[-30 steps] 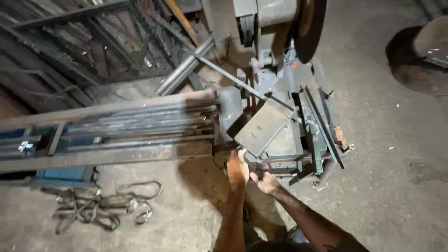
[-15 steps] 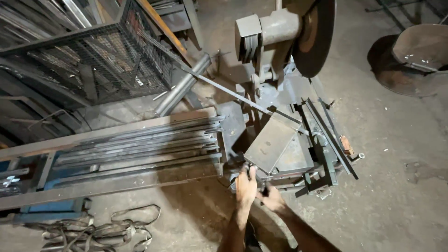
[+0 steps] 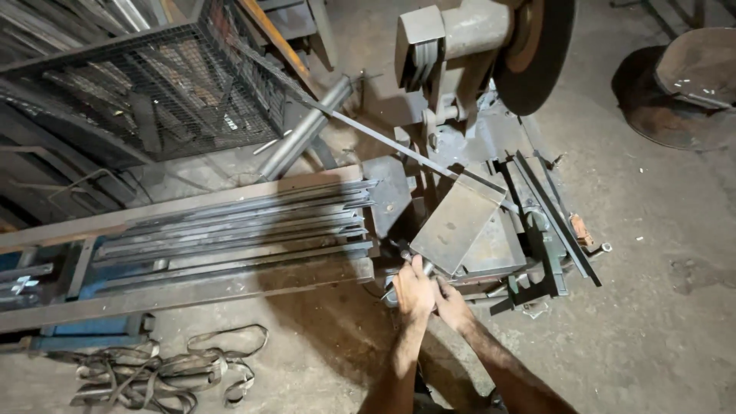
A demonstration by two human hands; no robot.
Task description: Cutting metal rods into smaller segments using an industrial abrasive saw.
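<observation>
Just beyond both hands sits the vise handle (image 3: pixel 404 257) at the near edge of the chop saw (image 3: pixel 491 230). Judging by the grip, clamping is underway; next would call for a firm turn. Left hand (image 3: pixel 412 291) is clenched around the handle; right hand (image 3: pixel 452 305) presses beside it, its closure unclear. Steel bars (image 3: pixel 245 230) lie left.

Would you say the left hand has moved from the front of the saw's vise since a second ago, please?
No. The left hand remains at the front edge of the chop saw's vise, beside the right hand; the shift in the picture comes from the camera.
</observation>
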